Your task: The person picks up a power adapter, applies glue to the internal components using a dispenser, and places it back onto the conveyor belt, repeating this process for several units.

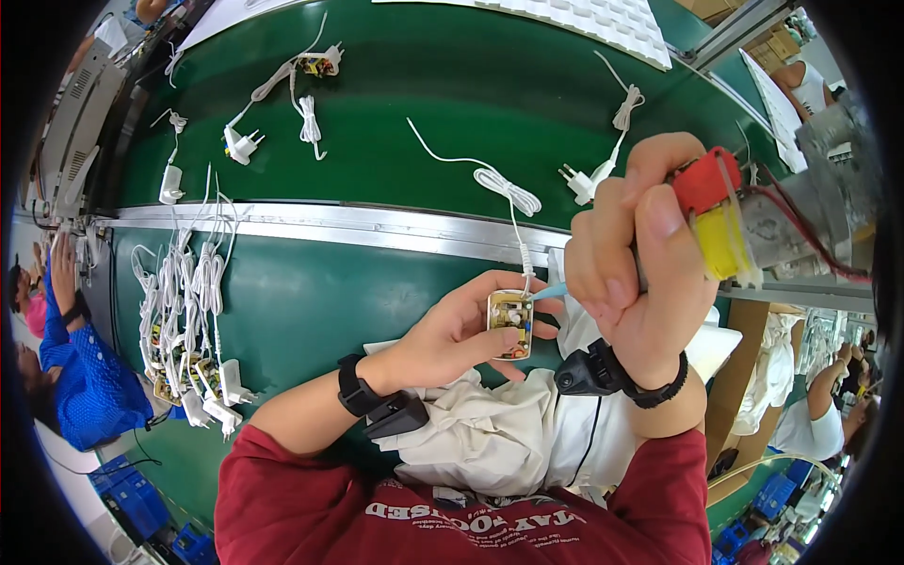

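Observation:
My left hand (447,339) holds a power adapter (509,320) by its edges, with the white shell open and the circuit board facing up. My thumb presses on the lower part of the board. From the adapter's top a white cable (509,193) runs away to a tied coil on the far bench. My right hand (650,250) is closed around a grey tool with a red switch (708,181) and yellow tape (721,243). Its light-blue tapered nozzle (550,293) points at the board's upper right corner; I cannot tell whether it touches.
A heap of adapters with white cables (188,282) lies on the left. Beyond a metal rail (358,221) are several more adapters, one with an exposed board (320,64). At right stands a cardboard box (739,377). A person in blue (94,367) works at far left.

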The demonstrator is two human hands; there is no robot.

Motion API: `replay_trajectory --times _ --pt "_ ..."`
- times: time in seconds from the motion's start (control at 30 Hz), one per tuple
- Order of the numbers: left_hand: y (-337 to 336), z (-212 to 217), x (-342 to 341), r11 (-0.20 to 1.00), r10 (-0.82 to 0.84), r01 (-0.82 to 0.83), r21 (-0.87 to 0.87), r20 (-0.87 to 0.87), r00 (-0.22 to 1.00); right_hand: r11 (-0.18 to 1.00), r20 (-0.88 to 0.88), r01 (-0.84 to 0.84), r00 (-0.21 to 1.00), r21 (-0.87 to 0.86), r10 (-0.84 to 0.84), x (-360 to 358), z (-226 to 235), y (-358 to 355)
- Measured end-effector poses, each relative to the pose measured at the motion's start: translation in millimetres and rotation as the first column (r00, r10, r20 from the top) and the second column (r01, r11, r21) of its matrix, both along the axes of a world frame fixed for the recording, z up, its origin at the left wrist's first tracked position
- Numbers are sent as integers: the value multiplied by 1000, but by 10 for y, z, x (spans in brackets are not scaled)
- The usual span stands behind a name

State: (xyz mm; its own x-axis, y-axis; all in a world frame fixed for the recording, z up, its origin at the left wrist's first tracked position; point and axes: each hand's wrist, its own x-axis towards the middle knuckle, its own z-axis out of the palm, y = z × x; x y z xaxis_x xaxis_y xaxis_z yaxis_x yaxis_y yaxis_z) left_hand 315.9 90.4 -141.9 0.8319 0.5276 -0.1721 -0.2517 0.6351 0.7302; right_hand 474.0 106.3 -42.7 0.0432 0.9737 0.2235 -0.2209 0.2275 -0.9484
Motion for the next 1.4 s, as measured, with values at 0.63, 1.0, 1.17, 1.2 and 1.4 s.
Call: replay_trajectory --times 0.63,1.0,1.17,1.2,1.4 --pt "19 -76 -67 1000 -17 17 -5 46 999 999 32 -50 998 -10 51 -31 -18 20" --pt "109 -230 -236 992 105 -102 -71 46 993 990 37 -138 990 -16 139 -212 -116 -110" --pt "114 -212 -250 987 98 -89 -135 66 993 987 27 -160 987 -18 161 -211 -147 -112" --pt "112 -222 -251 986 98 -88 -140 71 993 987 26 -161 987 -19 161 -210 -156 -119" --pt "96 -271 -261 987 105 -93 -134 86 991 983 14 -184 983 -14 184 -225 -207 -156"
